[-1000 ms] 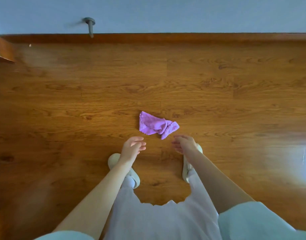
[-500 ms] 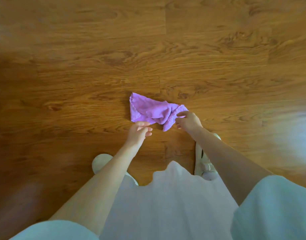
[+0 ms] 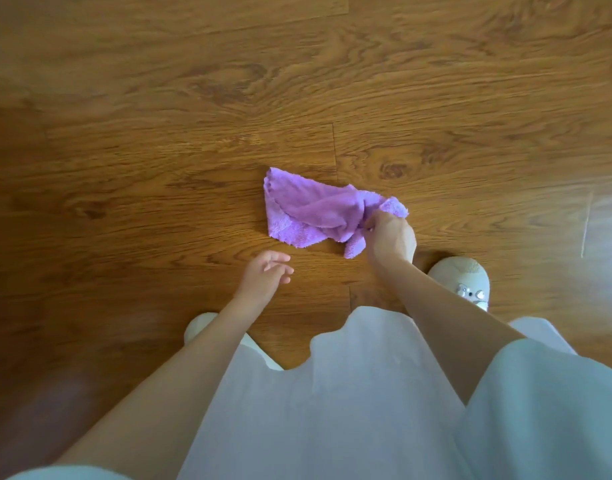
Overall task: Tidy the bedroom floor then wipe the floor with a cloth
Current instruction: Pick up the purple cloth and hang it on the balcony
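Left hand pulled back — right hand grips purple cloth.

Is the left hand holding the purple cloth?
No, the left hand is open and apart from the cloth; only the right hand grips it.

We wear a pale lilac-white skirt with a wavy hem, short pale mint sleeves that leave our forearms bare, and cream slippers; the right slipper carries small shiny gem-like trims on top, the left slipper shows only its toe.
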`<action>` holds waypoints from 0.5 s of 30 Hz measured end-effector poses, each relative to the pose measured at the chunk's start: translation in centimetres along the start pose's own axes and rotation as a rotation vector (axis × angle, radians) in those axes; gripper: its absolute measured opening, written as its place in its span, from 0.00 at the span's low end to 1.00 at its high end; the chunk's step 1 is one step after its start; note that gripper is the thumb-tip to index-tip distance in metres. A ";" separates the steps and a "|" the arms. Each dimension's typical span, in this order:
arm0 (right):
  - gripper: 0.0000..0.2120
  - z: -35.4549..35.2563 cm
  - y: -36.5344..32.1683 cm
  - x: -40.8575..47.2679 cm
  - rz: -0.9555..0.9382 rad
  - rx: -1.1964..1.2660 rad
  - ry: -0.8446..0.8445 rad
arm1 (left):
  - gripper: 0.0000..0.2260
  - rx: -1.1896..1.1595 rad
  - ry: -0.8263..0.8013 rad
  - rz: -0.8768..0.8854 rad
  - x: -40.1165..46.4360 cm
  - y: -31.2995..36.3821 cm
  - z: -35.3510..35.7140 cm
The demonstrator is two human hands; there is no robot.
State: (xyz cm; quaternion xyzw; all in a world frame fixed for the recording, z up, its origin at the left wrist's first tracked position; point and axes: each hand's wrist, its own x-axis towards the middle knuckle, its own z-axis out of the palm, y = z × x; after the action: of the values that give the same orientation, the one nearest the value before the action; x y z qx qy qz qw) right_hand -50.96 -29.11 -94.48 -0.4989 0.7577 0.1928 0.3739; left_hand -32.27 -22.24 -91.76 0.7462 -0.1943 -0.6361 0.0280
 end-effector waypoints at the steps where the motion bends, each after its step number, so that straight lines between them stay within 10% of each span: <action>1: 0.08 -0.5 0.2 -0.8 0.007 0.049 0.000 | 0.10 0.003 0.005 -0.008 -0.7 0.1 -0.2; 15: 0.01 -17.8 -4.3 -17.6 -0.598 0.462 0.375 | 0.10 0.053 0.001 0.145 -17.5 10.9 -2.5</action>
State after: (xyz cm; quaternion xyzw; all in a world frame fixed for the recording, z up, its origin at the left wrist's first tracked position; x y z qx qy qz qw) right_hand -49.79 -32.05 -69.22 -0.6263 0.6577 -0.1934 0.3712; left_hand -34.65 -27.14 -71.72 0.7311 -0.2648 -0.6265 0.0543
